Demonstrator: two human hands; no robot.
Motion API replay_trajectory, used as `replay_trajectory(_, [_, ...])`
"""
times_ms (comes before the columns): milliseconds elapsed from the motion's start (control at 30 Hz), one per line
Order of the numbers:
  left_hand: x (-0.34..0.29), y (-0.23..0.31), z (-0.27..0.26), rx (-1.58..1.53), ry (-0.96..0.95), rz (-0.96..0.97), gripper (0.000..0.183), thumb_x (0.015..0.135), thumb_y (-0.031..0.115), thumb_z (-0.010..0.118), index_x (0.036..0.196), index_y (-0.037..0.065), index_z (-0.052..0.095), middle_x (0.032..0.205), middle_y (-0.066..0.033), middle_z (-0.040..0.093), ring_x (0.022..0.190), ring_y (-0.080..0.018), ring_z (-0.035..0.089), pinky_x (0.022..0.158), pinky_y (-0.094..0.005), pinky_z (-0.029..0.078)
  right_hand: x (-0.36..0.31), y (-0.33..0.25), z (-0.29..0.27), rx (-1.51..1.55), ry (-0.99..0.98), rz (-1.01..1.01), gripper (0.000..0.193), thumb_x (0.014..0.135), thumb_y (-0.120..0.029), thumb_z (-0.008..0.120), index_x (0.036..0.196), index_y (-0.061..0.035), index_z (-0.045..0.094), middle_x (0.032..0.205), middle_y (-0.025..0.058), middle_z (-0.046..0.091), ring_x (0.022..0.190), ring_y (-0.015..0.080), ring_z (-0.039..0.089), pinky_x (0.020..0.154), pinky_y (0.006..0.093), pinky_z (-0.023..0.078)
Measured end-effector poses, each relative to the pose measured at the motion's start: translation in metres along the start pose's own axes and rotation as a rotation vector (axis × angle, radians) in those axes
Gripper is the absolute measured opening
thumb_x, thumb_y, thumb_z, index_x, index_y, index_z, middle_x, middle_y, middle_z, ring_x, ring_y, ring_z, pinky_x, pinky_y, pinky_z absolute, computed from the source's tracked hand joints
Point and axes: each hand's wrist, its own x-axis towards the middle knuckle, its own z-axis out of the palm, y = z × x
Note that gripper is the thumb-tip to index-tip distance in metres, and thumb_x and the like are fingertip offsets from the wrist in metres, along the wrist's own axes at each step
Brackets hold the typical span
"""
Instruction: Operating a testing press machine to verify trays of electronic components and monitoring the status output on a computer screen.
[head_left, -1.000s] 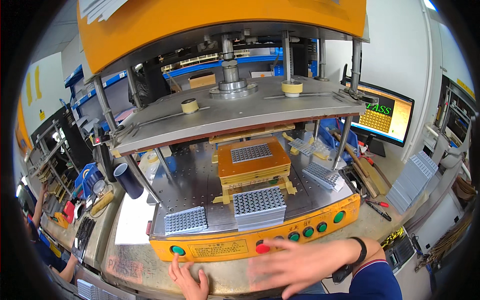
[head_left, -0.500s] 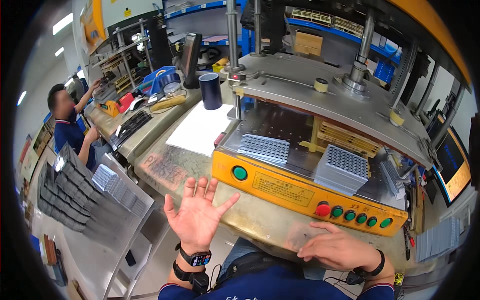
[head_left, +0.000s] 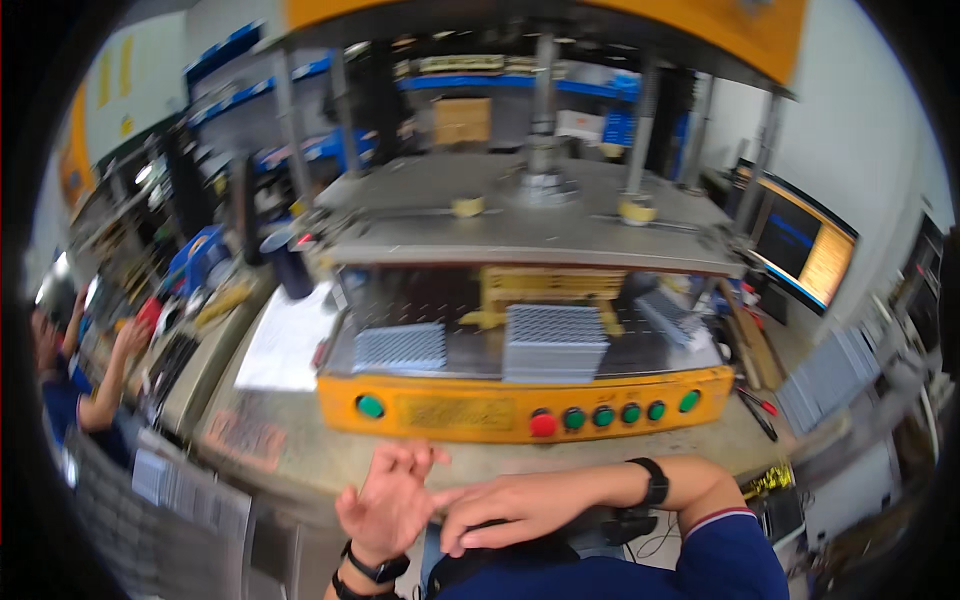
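Observation:
My left hand (head_left: 388, 508) is palm up, its fingers loosely curled and apart, with nothing in it. Close beside it, my right hand (head_left: 525, 505) reaches across from the right, back upward, fingers loosely stretched. The fingertips come near or touch the left hand; motion blur hides which. Both hands are in front of a press with a yellow front panel (head_left: 460, 412), which carries a red button (head_left: 543, 423) and several green ones. On the press bed stand a tall stack of grey-blue perforated trays (head_left: 555, 345) and a lower stack (head_left: 400, 347).
The raised metal plate (head_left: 400, 230) of the press spans above the trays. White paper (head_left: 285, 340) and a dark blue roll (head_left: 288, 265) are at left. A monitor (head_left: 790, 240) and more grey-blue trays (head_left: 830, 375) are at right. Another person's arm (head_left: 105, 385) shows far left.
My view has turned right, so the press now sits more centrally. My right hand has moved leftward to my left hand, whose fingers have curled a little.

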Motion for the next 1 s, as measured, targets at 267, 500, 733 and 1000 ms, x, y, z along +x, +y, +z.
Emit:
replay_trajectory(267, [0.021, 0.020, 0.024, 0.192, -0.219, 0.127, 0.040, 0.089, 0.041, 0.066, 0.110, 0.007, 0.059, 0.108, -0.0132, 0.057, 0.103, -0.0310, 0.052, 0.083, -0.0449, 0.045, -0.037, 0.010, -0.027, 0.211, 0.341, 0.019, 0.023, 0.105, -0.020, 0.050, 0.111, -0.0004, 0.062, 0.098, 0.0050, 0.070, 0.097, 0.0133, 0.064, 0.091, 0.0308, 0.047])
replay_trajectory(500, [0.054, 0.014, 0.037, 0.167, -0.329, 0.196, 0.037, 0.089, 0.038, 0.065, 0.108, 0.007, 0.060, 0.107, -0.0132, 0.057, 0.103, -0.0307, 0.052, 0.084, -0.0447, 0.046, -0.057, 0.012, -0.008, 0.212, 0.440, 0.036, 0.019, 0.103, -0.017, 0.053, 0.107, -0.0008, 0.062, 0.092, 0.0043, 0.070, 0.092, 0.0135, 0.064, 0.088, 0.0315, 0.047])
replay_trajectory(733, [0.058, 0.005, 0.034, 0.172, -0.336, 0.223, 0.034, 0.090, 0.035, 0.065, 0.106, 0.006, 0.060, 0.106, -0.0133, 0.058, 0.102, -0.0303, 0.053, 0.085, -0.0444, 0.046, -0.064, 0.013, -0.002, 0.173, 0.490, 0.048, 0.019, 0.103, -0.018, 0.052, 0.104, -0.0021, 0.061, 0.092, 0.0045, 0.071, 0.088, 0.0143, 0.066, 0.083, 0.0312, 0.049])
replay_trajectory(1000, [0.068, 0.010, 0.033, 0.166, -0.353, 0.272, 0.030, 0.090, 0.032, 0.064, 0.104, 0.006, 0.060, 0.105, -0.0134, 0.059, 0.101, -0.0300, 0.054, 0.086, -0.0442, 0.046, -0.086, 0.020, 0.011, 0.174, 0.560, 0.090, 0.019, 0.104, -0.018, 0.052, 0.109, -0.0019, 0.062, 0.096, 0.0055, 0.070, 0.091, 0.0149, 0.066, 0.082, 0.0302, 0.050])
